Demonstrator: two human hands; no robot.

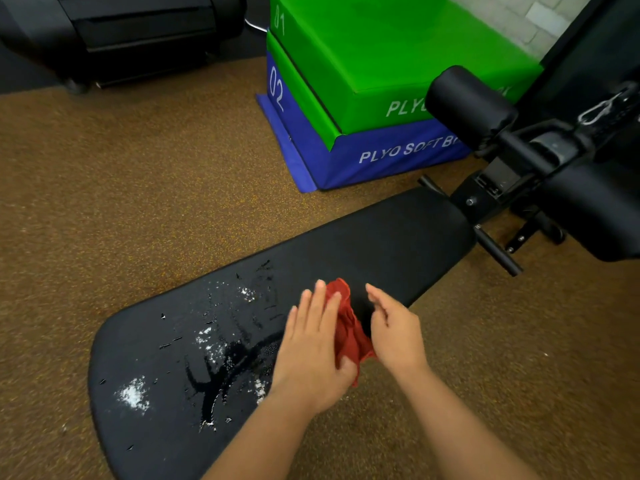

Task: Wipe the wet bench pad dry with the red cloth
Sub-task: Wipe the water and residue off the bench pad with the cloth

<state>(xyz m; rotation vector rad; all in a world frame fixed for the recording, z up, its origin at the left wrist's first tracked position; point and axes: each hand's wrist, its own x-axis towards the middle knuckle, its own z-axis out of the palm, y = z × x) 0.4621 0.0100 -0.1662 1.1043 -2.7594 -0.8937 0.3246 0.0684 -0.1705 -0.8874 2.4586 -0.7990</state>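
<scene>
A long black bench pad (381, 244) runs from lower left to upper right. Water streaks and glistening drops (221, 368) cover its near half. The red cloth (348, 327) is bunched up above the pad's near edge, between both hands. My left hand (311, 344) lies flat against the cloth's left side, thumb under its lower end. My right hand (394, 327) pinches the cloth's right edge with curled fingers.
Stacked green (388, 53) and blue (391, 157) soft plyo boxes stand behind the bench. The bench's black frame and roller pads (467, 105) rise at right. Dark equipment (138, 32) sits at top left. Brown speckled floor (138, 188) surrounds the bench.
</scene>
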